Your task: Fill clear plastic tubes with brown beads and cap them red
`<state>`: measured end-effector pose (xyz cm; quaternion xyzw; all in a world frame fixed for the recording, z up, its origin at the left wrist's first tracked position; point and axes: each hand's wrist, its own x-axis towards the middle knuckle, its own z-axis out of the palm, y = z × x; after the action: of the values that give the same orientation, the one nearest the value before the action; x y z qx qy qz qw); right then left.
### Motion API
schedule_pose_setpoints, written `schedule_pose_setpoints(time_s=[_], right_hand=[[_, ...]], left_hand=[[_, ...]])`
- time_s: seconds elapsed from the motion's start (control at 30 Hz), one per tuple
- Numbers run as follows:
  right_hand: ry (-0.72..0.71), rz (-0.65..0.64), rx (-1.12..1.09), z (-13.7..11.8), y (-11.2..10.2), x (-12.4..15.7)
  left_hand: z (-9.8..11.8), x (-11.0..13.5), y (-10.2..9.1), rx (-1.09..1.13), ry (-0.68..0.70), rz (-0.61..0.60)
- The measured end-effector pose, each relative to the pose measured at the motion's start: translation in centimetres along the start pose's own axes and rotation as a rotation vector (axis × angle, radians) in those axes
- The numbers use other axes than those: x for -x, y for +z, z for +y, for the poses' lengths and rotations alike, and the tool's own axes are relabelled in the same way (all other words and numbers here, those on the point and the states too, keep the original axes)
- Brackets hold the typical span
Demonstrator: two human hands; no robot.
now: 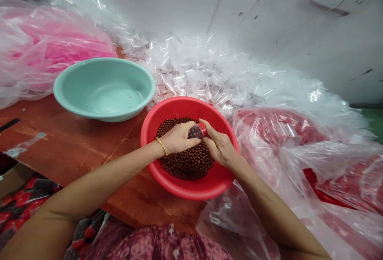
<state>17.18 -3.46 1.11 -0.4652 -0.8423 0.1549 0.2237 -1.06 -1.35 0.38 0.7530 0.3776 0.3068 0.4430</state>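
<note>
Over a red basin (191, 191) half filled with small brown beads (188, 165), my two hands meet at a small clear container (195, 132). Dark beads show through its wall, and a red cap (204, 127) sits at its right end. My left hand (178, 138), with a gold bangle at the wrist, is wrapped round the clear body. The fingers of my right hand (221, 147) close on the red cap. Whether the cap is fully seated cannot be made out.
A pale green basin (104, 96) stands left of the red one on the brown table (125, 188). Clear plastic containers (194, 64) are heaped behind. Bags of pink pieces (68, 48) and red pieces (281, 126) flank them. Filled red-capped containers (26, 204) lie below, lower left.
</note>
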Motion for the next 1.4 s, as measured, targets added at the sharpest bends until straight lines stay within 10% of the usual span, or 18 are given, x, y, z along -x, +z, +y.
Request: schedule_pose_setpoints(time_s=[0.33, 0.63, 0.87, 1.0, 1.4], right_hand=[[0.051, 0.043, 0.26, -1.1, -0.5, 0.3], [0.062, -0.097, 0.021, -1.8, -1.8, -1.9], [0.319, 0.191, -0.552, -2.0, -0.7, -4.0], [0.383, 0.063, -0.89, -3.2, 0.5, -4.0], [0.389, -0.17, -0.882, -7.3, 1.3, -1.4]], left_hand=[[0.9, -0.7, 0.1, 0.119, -0.02, -0.041], [0.2, -0.3, 0.0, 0.089, -0.014, 0.025], [2.6, -0.3, 0.0, -0.265, -0.044, -0.158], [3.8, 0.6, 0.8, -0.366, 0.012, -0.148], [3.9, 7.1, 2.5, -0.346, -0.033, 0.023]])
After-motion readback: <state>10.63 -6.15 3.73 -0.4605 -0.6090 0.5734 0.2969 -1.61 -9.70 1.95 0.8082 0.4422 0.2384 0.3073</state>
